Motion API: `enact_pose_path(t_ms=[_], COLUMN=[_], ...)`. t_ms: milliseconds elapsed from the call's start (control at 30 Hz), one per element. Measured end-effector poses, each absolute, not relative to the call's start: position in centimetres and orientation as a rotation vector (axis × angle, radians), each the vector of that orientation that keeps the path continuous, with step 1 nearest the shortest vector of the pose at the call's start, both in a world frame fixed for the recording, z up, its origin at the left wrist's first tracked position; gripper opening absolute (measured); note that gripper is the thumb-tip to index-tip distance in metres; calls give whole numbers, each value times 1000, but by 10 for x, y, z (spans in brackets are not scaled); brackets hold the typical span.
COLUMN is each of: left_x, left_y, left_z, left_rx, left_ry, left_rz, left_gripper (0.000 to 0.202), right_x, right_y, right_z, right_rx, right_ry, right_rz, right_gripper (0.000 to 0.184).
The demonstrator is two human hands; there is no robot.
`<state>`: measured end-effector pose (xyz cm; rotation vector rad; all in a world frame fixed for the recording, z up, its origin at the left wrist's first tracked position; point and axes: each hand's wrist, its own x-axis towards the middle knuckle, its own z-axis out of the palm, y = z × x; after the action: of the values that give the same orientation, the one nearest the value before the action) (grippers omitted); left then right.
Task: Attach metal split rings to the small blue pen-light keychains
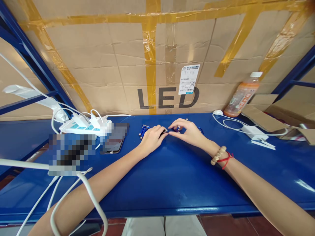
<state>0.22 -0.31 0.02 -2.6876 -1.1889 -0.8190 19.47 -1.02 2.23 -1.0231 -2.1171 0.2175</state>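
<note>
Hands meet close to the far edge of the table [172, 183], about midway along it. I see the left hand [152, 137] curled and closed round a small dark piece [164, 132], whose metal tip pokes out toward the right hand [188, 131]. The piece's long axis runs left to right, along the far edge. The right hand pinches thumb to forefinger just beside that tip, though I cannot tell on what. The piece sits between both hands, gripped by the left. Small blue parts [144, 130] lie just behind the left hand, toward the cardboard [98, 65].
</note>
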Motion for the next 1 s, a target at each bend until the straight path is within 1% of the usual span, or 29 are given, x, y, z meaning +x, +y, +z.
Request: enact_pose_path(t_ms=[100, 167, 233, 367, 500, 567, 767, 1000], left_x=[3, 3, 3, 4, 4, 4, 4, 3], left_y=[-4, -4, -4, -4, -5, -5, -5, -5], left_z=[1, 1, 1, 1, 1, 1, 1, 0], left_rx=[-2673, -2681, -2683, -2670, -2665, -2668, -2676, -2694], left_ry=[-1212, -1203, -1193, -1174, -1174, -1178, -1172, -1164], left_rz=[-849, -845, -829, -827, -820, -814, -816, -833], left_gripper=[18, 18, 19, 20, 20, 21, 22, 21], right_x=[212, 222, 229, 231, 231, 232, 235, 234], right_y=[-1, 5, 11, 17, 20, 20, 17, 18], right_z=[23, 20, 13, -3, -12, -10, 0, 1], right_rx=[-1275, -1411, -1510, -1543, -1623, -1636, -1656, -1726], right_ry=[-1988, -2016, -2111, -2269, -2318, -2306, -2171, -2162], right_rz=[60, -109, -206, -197, -177, -210, -336, -228], right_gripper=[20, 25, 31, 40, 43, 41, 26, 20])
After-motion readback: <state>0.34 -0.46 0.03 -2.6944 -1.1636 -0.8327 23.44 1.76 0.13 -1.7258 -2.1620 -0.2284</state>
